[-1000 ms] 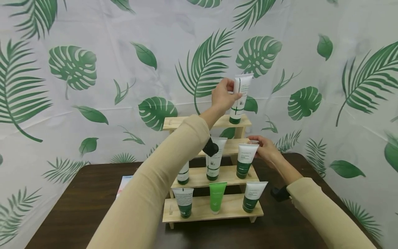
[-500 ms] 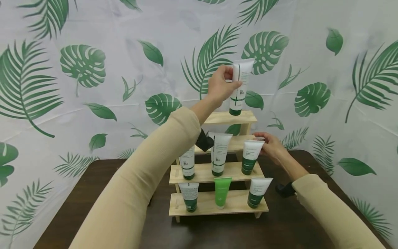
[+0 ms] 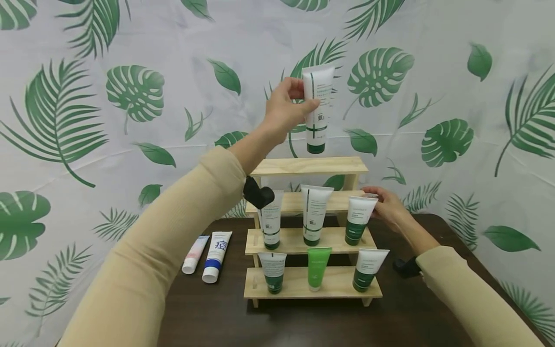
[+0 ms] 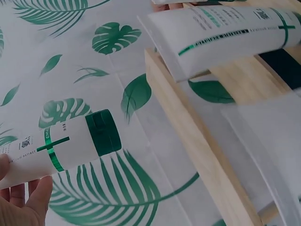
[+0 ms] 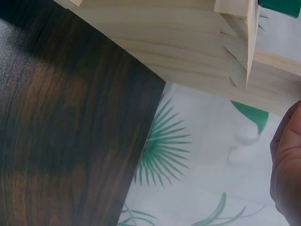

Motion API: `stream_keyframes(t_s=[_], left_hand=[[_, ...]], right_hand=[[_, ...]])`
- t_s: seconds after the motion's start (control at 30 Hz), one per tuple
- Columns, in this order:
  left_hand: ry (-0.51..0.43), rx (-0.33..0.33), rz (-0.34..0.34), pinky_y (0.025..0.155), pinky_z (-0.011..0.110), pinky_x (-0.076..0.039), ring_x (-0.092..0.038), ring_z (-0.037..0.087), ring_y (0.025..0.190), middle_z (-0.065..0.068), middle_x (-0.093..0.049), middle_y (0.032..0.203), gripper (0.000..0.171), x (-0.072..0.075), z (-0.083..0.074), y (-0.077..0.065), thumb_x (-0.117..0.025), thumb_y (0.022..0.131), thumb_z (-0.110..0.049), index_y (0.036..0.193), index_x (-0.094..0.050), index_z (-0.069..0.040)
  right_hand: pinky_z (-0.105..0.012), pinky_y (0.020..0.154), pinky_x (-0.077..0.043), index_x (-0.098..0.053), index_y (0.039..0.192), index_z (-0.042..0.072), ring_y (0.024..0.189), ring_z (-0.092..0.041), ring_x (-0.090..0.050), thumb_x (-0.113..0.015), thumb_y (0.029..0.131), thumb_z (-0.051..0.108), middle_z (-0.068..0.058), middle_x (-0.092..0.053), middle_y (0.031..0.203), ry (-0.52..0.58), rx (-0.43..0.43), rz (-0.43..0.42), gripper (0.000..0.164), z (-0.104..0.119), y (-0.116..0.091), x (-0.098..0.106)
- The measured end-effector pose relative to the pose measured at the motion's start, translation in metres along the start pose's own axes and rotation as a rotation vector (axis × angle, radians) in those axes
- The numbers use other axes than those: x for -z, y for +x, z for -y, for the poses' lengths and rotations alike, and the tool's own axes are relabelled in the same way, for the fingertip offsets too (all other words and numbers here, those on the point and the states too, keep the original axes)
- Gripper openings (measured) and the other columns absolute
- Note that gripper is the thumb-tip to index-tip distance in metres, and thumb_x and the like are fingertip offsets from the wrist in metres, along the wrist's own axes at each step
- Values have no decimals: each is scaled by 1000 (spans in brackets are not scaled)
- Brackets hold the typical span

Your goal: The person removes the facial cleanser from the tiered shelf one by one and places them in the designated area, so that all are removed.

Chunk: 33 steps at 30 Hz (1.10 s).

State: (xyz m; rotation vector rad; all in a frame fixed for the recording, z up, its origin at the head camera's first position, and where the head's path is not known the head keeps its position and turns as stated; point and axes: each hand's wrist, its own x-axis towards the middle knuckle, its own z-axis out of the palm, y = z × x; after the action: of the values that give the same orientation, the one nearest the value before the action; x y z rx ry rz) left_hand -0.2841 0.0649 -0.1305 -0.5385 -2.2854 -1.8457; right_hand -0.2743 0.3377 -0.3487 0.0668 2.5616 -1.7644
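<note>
My left hand (image 3: 286,108) pinches a white squeeze tube (image 3: 318,113) with a dark green cap between thumb and fingers. It hangs cap down, above the top board of a wooden tiered display stand (image 3: 308,165). In the left wrist view, the tube's green cap (image 4: 103,133) is apart from the wood. My right hand (image 3: 390,209) grips the right end of the stand's third board; its fingertips are partly hidden by a white-and-green tube (image 3: 361,219). The right wrist view shows only part of that hand (image 5: 288,165), next to the wood.
Two tall white tubes (image 3: 317,214) share the second board with the white-and-green one. Below stand a green tube (image 3: 318,267) and two small white-and-green tubes (image 3: 369,270). A blue-banded tube (image 3: 217,255) and a pink-and-white tube (image 3: 195,253) lie on the dark table (image 3: 208,313).
My left hand has lifted the squeeze tube off the right end of the top board and carried it left. The right hand keeps its place at the stand. Two lying tubes have come into view.
</note>
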Motion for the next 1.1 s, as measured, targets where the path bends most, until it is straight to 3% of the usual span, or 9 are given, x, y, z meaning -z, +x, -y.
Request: stream_keyframes(t_s=[0.23,0.43,0.67,0.77,0.97,1.1], left_hand=[[-41,20,-49,83,33,-51,-55,16,102,4,-57,116,34,37,4,-9,-66,88,-15,117,-49,-14],[-47,9,-112,87,36,-51,-57,17,107,5,-55,116,33,69,19,-19,-66,89,-14,117,-48,-12],[-19,54,-158,90,38,-51,-55,19,110,7,-54,119,36,102,41,-33,-63,90,-16,122,-46,-11],[-8,65,-161,91,39,-51,-54,20,111,8,-53,120,36,116,52,-40,-62,91,-17,122,-45,-9],[19,117,-186,92,41,-50,-53,21,110,7,-52,119,39,144,76,-52,-61,92,-19,124,-44,-7],[33,161,-190,94,42,-49,-53,20,109,6,-52,116,40,161,96,-62,-60,92,-19,126,-43,-5]], right_hand=[[-22,68,-52,-28,143,-3,77,-2,-56,-43,97,1,-23,-45,127,0,3,11,49,0,-1,-1],[-21,65,-52,-28,142,-5,74,0,-57,-43,96,-1,-6,-52,108,16,11,13,48,-2,0,-2],[-21,64,-52,-26,142,-7,74,0,-57,-44,95,-3,6,-52,101,44,42,31,50,-5,-1,-1],[-21,64,-52,-26,142,-7,75,1,-57,-43,95,-3,4,-52,103,39,42,31,50,-5,-2,-1],[-22,66,-52,-26,143,-6,77,0,-56,-44,95,-1,-12,-48,119,9,37,19,51,-4,0,-1],[-23,67,-52,-25,143,-6,78,0,-56,-45,96,1,-6,-50,113,2,32,22,51,-2,1,-1]])
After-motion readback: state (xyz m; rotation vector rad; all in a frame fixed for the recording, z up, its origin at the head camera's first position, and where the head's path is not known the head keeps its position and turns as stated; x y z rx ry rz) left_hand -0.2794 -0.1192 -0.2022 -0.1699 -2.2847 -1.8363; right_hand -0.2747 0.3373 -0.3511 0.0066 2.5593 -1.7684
